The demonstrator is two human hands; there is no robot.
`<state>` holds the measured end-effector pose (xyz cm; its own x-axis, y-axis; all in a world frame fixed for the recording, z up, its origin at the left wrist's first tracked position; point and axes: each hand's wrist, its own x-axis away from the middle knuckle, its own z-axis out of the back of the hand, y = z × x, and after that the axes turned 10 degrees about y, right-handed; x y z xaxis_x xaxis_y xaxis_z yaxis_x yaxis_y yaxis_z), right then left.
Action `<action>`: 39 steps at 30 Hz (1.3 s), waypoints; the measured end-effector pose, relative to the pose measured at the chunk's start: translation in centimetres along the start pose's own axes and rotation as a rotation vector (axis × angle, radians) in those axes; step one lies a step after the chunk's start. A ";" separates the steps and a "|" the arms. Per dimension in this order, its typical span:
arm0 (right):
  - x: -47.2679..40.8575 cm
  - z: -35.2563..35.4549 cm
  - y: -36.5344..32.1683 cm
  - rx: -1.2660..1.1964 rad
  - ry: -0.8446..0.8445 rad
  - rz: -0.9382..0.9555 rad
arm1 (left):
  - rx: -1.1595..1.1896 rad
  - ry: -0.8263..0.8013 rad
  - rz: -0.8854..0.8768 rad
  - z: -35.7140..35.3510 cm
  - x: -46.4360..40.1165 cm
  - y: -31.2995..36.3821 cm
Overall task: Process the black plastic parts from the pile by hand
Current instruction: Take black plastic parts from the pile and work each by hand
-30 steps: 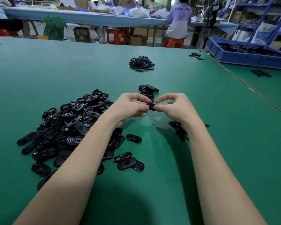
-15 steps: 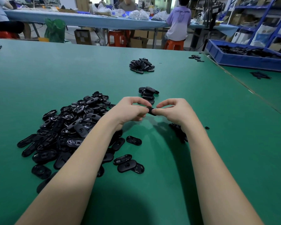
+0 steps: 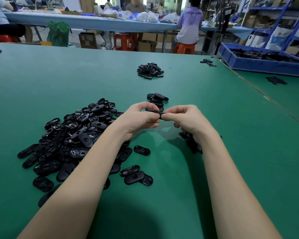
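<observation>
A big pile of black oval plastic parts (image 3: 72, 135) lies on the green table (image 3: 231, 135) to my left. Above the table's middle, my left hand (image 3: 138, 119) and my right hand (image 3: 185, 121) meet and both pinch one black part (image 3: 160, 114) between their fingertips. Most of that part is hidden by my fingers. Just beyond my hands stands a small stack of the same parts (image 3: 156, 100). A little heap of thin black scraps (image 3: 190, 140) lies under my right wrist.
A second small pile of parts (image 3: 149, 70) lies farther back. A blue bin (image 3: 259, 61) with black pieces stands at the back right, with a few loose parts (image 3: 208, 62) beside it. People sit at a long bench behind the table.
My hands have stayed together on the same part, with only small finger shifts. The view has tilted slightly, so everything sits a little lower in frame.
</observation>
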<state>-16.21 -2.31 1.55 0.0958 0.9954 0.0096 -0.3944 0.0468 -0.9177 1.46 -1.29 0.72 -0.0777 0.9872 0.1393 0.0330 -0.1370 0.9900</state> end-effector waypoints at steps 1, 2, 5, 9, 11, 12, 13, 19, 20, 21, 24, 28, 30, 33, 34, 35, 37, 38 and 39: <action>0.0 -0.1 0.0 0.000 0.005 0.003 | 0.007 -0.002 -0.004 -0.1 0.0 0.0; -0.1 -0.1 0.0 0.004 0.011 0.005 | 0.006 -0.004 -0.010 -0.2 0.0 -0.1; -0.1 -0.2 0.0 0.015 0.010 0.011 | 0.012 -0.010 -0.016 -0.2 0.0 -0.1; -0.1 0.0 0.0 0.010 -0.001 0.012 | 0.015 -0.026 -0.013 -0.2 0.0 -0.1; 0.0 0.1 0.0 0.007 -0.009 0.020 | 0.026 -0.030 -0.007 -0.2 0.0 -0.1; 0.0 0.1 0.0 0.007 -0.014 0.022 | 0.031 -0.033 -0.001 -0.2 0.0 -0.1; 0.0 0.1 0.0 0.007 -0.019 0.023 | 0.034 -0.036 0.005 -0.1 0.0 -0.1; 0.1 0.0 0.0 0.007 -0.018 0.014 | 0.027 -0.039 0.027 0.1 -0.1 -0.2; 0.1 -0.1 0.0 0.008 -0.012 0.009 | 0.011 -0.031 0.021 0.1 -0.1 -0.3; 0.1 -0.2 0.1 0.014 -0.007 0.006 | -0.007 -0.023 0.017 0.1 -0.1 -0.3; 0.1 -0.5 0.3 0.038 0.011 0.011 | -0.045 0.007 0.012 -0.1 -0.1 -0.4; 0.0 -0.8 0.5 0.038 0.062 0.017 | -0.077 0.044 -0.014 -0.5 -0.1 -0.3; -0.1 -0.8 0.5 0.043 0.090 0.021 | -0.079 0.059 -0.026 -0.7 0.0 -0.3; -0.3 -0.9 0.6 0.049 0.115 0.029 | -0.074 0.075 -0.036 -1.0 0.1 -0.4; -0.3 -0.9 0.7 0.048 0.122 0.032 | -0.077 0.081 -0.038 -1.0 0.1 -0.4; -0.3 -1.0 0.7 0.047 0.127 0.034 | -0.082 0.086 -0.039 -1.1 0.1 -0.4; -0.4 -0.9 0.8 0.049 0.125 0.038 | -0.089 0.088 -0.033 -1.1 0.0 -0.5; -0.4 -0.9 0.8 0.053 0.118 0.040 | -0.088 0.083 -0.029 -1.1 0.0 -0.5; -0.4 -0.9 0.8 0.059 0.111 0.043 | -0.090 0.078 -0.027 -1.1 -0.1 -0.6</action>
<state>-15.72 -2.71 0.50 0.1768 0.9813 -0.0759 -0.4530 0.0127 -0.8914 0.37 -1.38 0.14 -0.1544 0.9818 0.1106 -0.0597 -0.1210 0.9909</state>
